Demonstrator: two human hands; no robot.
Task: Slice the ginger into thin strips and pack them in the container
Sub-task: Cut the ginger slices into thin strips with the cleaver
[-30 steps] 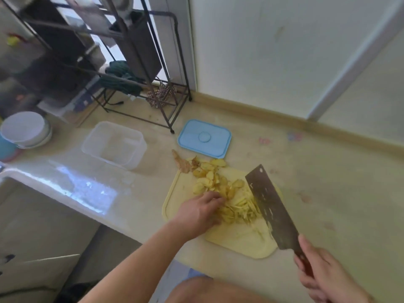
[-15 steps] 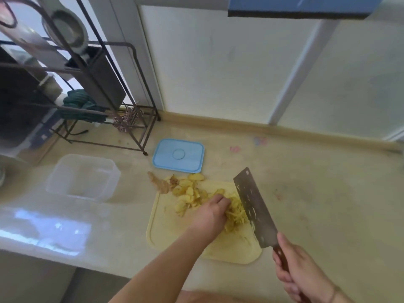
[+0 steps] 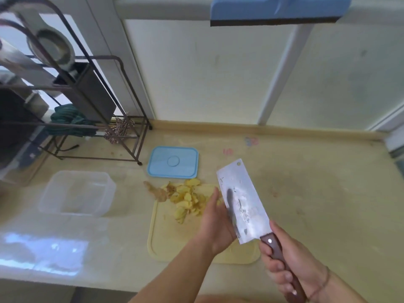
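Steel cleaver point(image 3: 242, 201) gripped at its wooden handle by right hand point(image 3: 290, 262); left hand point(image 3: 215, 224), fingers straight, laid against the blade's flat; ginger slices point(image 3: 188, 199) heaped on yellow cutting board point(image 3: 166, 243); clear container point(image 3: 76, 192) well left, blue lid point(image 3: 173, 162) behind; no legible writing.

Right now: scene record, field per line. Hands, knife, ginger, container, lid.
left hand: open, fingers straight, against the cleaver's blade, over the board
right hand: grips the cleaver's wooden handle
cleaver: raised above the cutting board, ginger bits stuck to the blade
ginger slices: piled on the board's far end
container: clear, open, looks empty, left of the board
lid: blue, flat on the counter behind the board
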